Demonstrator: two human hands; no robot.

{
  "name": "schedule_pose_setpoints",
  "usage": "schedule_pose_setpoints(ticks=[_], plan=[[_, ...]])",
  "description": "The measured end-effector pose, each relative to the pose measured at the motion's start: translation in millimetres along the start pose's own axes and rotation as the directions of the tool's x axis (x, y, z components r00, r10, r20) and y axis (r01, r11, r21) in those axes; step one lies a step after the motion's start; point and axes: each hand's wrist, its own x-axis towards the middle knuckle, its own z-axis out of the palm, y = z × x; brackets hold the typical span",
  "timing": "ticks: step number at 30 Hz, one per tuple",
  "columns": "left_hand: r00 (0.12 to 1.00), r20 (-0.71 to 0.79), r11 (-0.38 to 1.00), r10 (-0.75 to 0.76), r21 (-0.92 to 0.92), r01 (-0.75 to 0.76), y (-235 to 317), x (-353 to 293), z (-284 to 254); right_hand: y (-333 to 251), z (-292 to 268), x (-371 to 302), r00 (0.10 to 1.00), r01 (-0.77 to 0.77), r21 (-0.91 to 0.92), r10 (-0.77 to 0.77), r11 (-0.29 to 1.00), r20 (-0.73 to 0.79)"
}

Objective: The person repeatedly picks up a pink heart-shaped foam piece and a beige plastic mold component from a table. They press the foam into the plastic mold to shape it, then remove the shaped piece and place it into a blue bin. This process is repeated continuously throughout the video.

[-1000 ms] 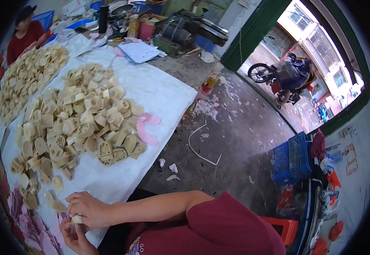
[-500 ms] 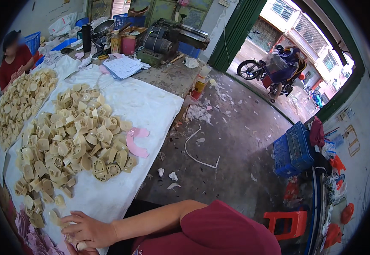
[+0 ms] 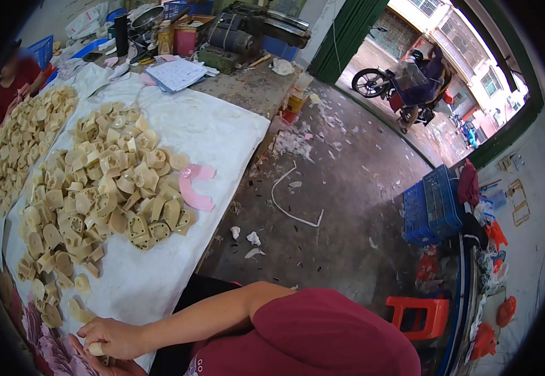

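Note:
At the near left edge of the table, my right hand (image 3: 119, 338) is closed, its fingers pinching a small cream shoe heel (image 3: 96, 349). Below it my left hand (image 3: 110, 370) is partly cut off by the lower edge; its fingers come up beside the same heel and hold it from underneath. Just beyond the fingers lies another loose cream heel (image 3: 82, 311). A big heap of such cream heels (image 3: 106, 182) spreads over the white cloth (image 3: 222, 128). Purple-pink cut pieces (image 3: 50, 344) are piled left of my hands.
A pink U-shaped piece (image 3: 195, 188) lies by the heap. Papers (image 3: 175, 74) and a machine with a motor (image 3: 231, 41) stand farther back. A person in red (image 3: 12, 88) sits at far left. Right are blue crates (image 3: 432, 207) and a red stool (image 3: 418, 316).
My right hand's fingers, spread over the cloth beside a loose heel, have drawn in and closed round the heel between my hands. The view has shifted slightly.

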Motion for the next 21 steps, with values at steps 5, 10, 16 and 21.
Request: schedule_pose_setpoints(ticks=[5,10,16,21], plan=[[0.987,0.064,0.96,-0.15,-0.228,0.161,1.4,11.9,-5.7,11.7,1.3,0.5,0.993,-0.035,0.228,0.008,0.973,0.119],[0.765,0.642,0.943,-0.055,-0.218,0.251,-40.9,45.3,-64.6,-24.6,-13.8,-2.5,0.936,-0.309,0.312,0.229,0.899,0.267],[0.944,0.325,0.951,-0.059,-0.27,0.153,25.4,-6.0,4.0,-26.5,-22.3,-2.3,0.985,-0.051,0.102,0.034,0.993,0.167],[0.954,0.299,0.999,0.016,0.026,-0.025,16.6,-1.3,-4.1,-26.3,-28.6,-4.4,0.989,0.048,-0.055,-0.04,0.997,0.144]])
